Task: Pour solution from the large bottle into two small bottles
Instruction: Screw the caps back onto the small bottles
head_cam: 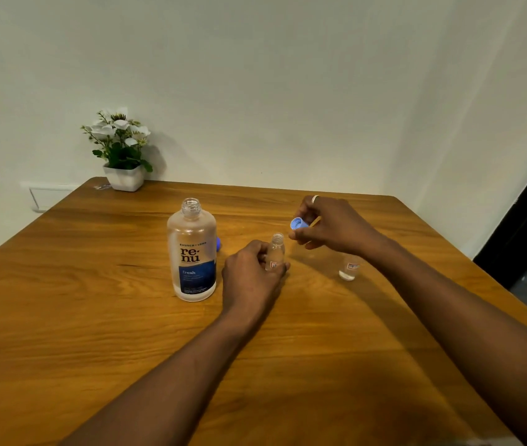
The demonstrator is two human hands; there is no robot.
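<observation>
From the head camera, a wooden desk (94, 317) fills the lower part of the view. The large bottle (192, 252) stands upright left of centre, its neck uncapped and its blue-and-white label facing the camera. A bit of something blue (219, 244) peeks out from behind its right shoulder (too hidden to tell what it is).

Just right of the large bottle, the left hand (251, 272) grasps the first small bottle (275, 251) round its body, fingers curled about it. This clear bottle stands upright with an open neck. Above and slightly right of that neck, the right hand (330, 226) pinches a small blue cap (299, 224) between thumb and fingers, its hollow side turned towards the camera. A ring (315, 198) shows on one finger.

The second small bottle (349, 270) stands on the desk further right, apart from the first, its top hidden behind the right wrist.

At the far left corner sits a potted plant (122, 146) with white flowers, against the wall.
</observation>
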